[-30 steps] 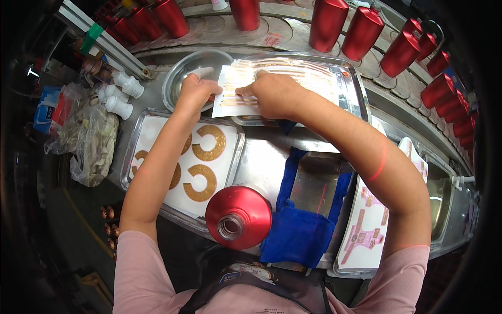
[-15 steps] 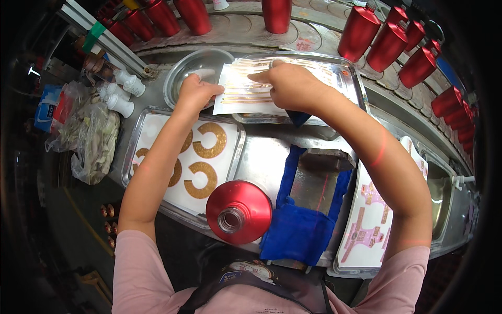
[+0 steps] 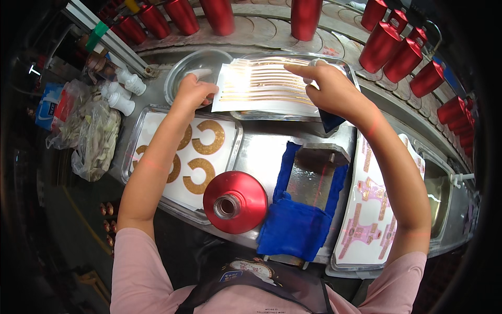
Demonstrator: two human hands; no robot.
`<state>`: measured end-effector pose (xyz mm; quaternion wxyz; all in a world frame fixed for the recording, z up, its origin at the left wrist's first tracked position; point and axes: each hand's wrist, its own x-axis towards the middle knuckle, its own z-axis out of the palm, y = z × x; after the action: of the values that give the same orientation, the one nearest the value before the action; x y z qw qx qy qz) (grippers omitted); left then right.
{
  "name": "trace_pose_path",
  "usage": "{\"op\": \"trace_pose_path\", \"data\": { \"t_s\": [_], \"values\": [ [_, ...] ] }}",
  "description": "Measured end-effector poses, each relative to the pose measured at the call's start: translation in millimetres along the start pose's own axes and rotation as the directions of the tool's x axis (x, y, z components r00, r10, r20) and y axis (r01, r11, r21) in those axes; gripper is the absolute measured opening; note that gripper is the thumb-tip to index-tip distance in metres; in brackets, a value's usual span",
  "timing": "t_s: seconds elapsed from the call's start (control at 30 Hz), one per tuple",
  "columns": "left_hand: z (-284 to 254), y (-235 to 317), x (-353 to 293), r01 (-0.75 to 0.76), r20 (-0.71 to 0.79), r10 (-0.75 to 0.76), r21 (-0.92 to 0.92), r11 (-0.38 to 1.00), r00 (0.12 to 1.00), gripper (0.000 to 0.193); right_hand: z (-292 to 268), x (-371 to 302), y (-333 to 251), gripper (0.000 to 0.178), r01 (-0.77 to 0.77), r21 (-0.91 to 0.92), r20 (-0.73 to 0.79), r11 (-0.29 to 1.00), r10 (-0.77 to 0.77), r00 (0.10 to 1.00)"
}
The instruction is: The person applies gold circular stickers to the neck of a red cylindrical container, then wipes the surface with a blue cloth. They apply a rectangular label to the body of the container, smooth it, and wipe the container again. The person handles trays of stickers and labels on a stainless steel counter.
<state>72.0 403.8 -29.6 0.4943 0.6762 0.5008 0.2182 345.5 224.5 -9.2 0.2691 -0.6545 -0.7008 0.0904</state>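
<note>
A white decal sheet [image 3: 261, 99] with several thin gold strips lies over a metal tray [image 3: 293, 55] at the back. My left hand [image 3: 194, 91] pinches its left edge, with a white cover on one digit. Above the sheet's right part, my right hand [image 3: 337, 90] points its index finger leftward at the strips, the other fingers curled. A dark blue flat piece [image 3: 330, 121] sticks out below that hand, gripped in it; its upper part is hidden. Close to me stands a shiny red bottle [image 3: 246, 194] with an open metallic neck.
Gold C-shaped decals [image 3: 208, 137] lie in a left tray [image 3: 239, 138]. A metal stand [image 3: 311, 180] with blue cloth [image 3: 294, 230] sits right of the bottle. Pink-gold decal sheets [image 3: 361, 251] lie farther right. Behind are a metal bowl [image 3: 172, 78] and red bottles [image 3: 306, 21] on a conveyor.
My right hand has moved right along the sheet with the dark blue piece, uncovering more gold strips. My left hand keeps its hold. The conveyor bottles have shifted right.
</note>
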Motion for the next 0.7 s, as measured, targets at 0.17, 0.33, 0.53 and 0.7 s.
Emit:
{"op": "trace_pose_path", "data": {
  "t_s": [0.17,0.33,0.53,0.7],
  "values": [
    [-0.6,4.8,-2.0,0.072,-0.033,-0.073,-0.036,0.997,0.997,0.042,-8.1,-14.9,3.7,0.064,-0.021,-0.01,-0.018,1.0,0.02,1.0],
    [-4.9,-1.9,-4.8,0.02,-0.03,-0.022,-0.057,0.998,0.999,0.039,-19.8,-31.3,-1.8,0.064,-0.149,0.025,0.021,0.989,0.148,0.989],
    [-7.4,-6.6,-5.5,-0.006,0.024,0.006,0.023,1.0,1.0,0.061,-25.8,-44.9,-1.2,0.063,-0.243,0.022,0.037,0.97,0.242,0.97],
    [-1.1,-6.8,-4.8,-0.079,-0.021,0.08,0.028,0.996,0.997,0.039,-24.8,-52.0,5.2,0.068,-0.255,0.054,0.041,0.966,0.253,0.967]
  ]
}}
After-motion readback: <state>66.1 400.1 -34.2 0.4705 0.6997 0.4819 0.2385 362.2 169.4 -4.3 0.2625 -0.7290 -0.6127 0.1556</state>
